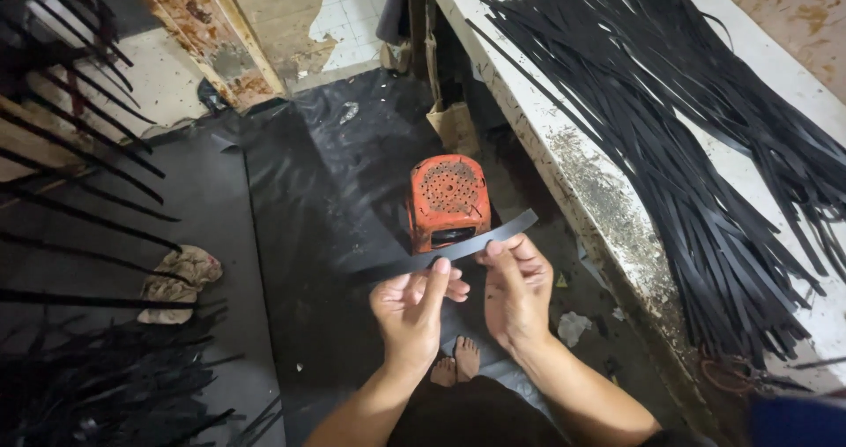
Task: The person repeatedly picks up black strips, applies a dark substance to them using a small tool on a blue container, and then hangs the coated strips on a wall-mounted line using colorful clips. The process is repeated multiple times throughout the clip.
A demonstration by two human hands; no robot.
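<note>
At three o'clock we see a heap of black strips [696, 138] covering the white bench [529, 121], at twelve the orange stool [448, 202], and at center the left hand [412, 310] and right hand [515, 293] pinching one strip [458, 249], the heap apparently largely unhandled.

Strip [467, 246]: matt black, rubbery, smooth. Stool [447, 202]: orange plastic, scuffed, grimy. Bench [564, 138] at 2 o'clock: white, chipped, stained. Floor sheet [335, 174]: glossy black plastic. Rag [181, 281]: crumpled cloth.
</note>
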